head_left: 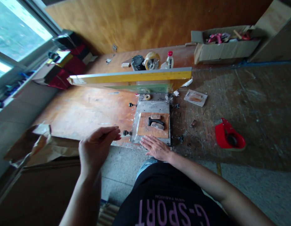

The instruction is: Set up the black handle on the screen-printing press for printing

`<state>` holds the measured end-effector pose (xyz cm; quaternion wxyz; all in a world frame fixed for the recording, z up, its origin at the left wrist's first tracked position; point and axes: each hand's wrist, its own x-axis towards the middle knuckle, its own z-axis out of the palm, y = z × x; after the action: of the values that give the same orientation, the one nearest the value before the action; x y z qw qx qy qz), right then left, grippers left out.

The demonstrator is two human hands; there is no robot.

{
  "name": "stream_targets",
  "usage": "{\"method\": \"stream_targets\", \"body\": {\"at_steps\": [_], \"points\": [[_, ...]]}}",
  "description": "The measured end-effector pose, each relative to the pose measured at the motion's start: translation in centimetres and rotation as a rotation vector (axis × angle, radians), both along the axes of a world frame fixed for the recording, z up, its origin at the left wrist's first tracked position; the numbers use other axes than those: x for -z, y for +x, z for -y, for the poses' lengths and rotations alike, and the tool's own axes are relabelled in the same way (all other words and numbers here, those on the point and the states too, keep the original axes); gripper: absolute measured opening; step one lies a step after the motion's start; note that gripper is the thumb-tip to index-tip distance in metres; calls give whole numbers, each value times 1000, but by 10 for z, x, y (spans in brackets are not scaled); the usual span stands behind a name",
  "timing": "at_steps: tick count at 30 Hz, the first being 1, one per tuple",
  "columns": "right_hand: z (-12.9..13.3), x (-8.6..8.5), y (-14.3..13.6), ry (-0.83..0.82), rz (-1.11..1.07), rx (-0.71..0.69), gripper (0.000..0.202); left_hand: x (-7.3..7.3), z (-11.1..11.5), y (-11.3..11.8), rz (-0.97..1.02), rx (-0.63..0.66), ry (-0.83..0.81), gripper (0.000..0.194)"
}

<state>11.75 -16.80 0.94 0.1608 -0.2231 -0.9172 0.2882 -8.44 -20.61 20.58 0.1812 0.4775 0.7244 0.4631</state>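
Observation:
My left hand (98, 142) is raised left of the metal plate (154, 107), its fingers pressed together; whatever they may hold is too small to make out. My right hand (157, 147) lies flat with fingers spread at the plate's front edge. On the plate is a brown board (145, 128) bearing a black curved piece (157, 121) and a small greyish oval piece (157, 126). Above the plate's back edge, a yellow-edged frame (131, 77) stands tilted up. A tape roll (147, 97) sits near the frame's base.
Black knobs (126, 133) flank the plate. A red tape dispenser (230, 136) and a clear packet (195, 97) lie to the right. Behind the frame stand a red-capped bottle (169, 60) and a black jar (137, 62). A filled cardboard box (227, 51) is at back right.

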Motion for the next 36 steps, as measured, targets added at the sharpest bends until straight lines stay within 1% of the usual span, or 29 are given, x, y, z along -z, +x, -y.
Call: {"method": "stream_targets", "body": {"at_steps": [1,2,3,4,6,8,10,11,12,13,14,15,17,18,20,22,25,28,31,33,34,36], "points": [[0,10,-15,-31,13,-29,75,-1,1,-1,-3,-5,3,19],[1,18,-22,-53,34,-33,77,-1,2,-2,-9,-6,3,19],[2,25,-21,-63,57,-22,79,0,3,-3,-12,-5,3,19],[5,29,-12,-59,81,6,79,1,4,-4,-11,-1,-1,18],[16,31,23,-22,127,97,77,4,6,-7,-3,15,-10,18],[34,28,70,21,195,230,70,7,7,-9,8,38,-24,18],[57,21,116,34,297,422,61,11,6,-9,29,63,-36,17],[68,17,135,25,359,529,54,12,6,-9,46,79,-44,16],[77,13,149,2,404,598,46,13,5,-8,64,99,-51,16],[84,8,158,-34,414,637,39,13,4,-6,83,121,-59,15],[87,3,162,-90,390,656,35,13,3,-4,101,143,-64,15],[86,-3,160,-167,334,662,34,13,2,-1,118,165,-70,14],[74,-16,141,-403,136,662,33,10,0,7,161,211,-86,13],[64,-22,125,-557,10,659,35,8,-1,11,189,235,-95,12],[42,-32,90,-919,-272,617,45,2,-2,20,252,290,-112,13],[22,-41,55,-1207,-507,500,56,-5,-3,27,314,334,-125,14],[8,-50,16,-1510,-742,280,68,-13,-3,33,402,364,-122,18],[7,-58,-9,-1722,-795,53,80,-16,-2,33,501,395,-104,22],[11,-65,-24,-1846,-778,-109,84,-17,-2,31,579,396,-93,28],[13,-67,-30,-1888,-782,-147,83,-18,-2,31,618,385,-77,29],[14,-68,-31,-1899,-795,-143,81,-19,-2,31,634,383,-65,29],[13,-67,-29,-1889,-848,-79,72,-22,0,29,656,377,-45,29]]}}
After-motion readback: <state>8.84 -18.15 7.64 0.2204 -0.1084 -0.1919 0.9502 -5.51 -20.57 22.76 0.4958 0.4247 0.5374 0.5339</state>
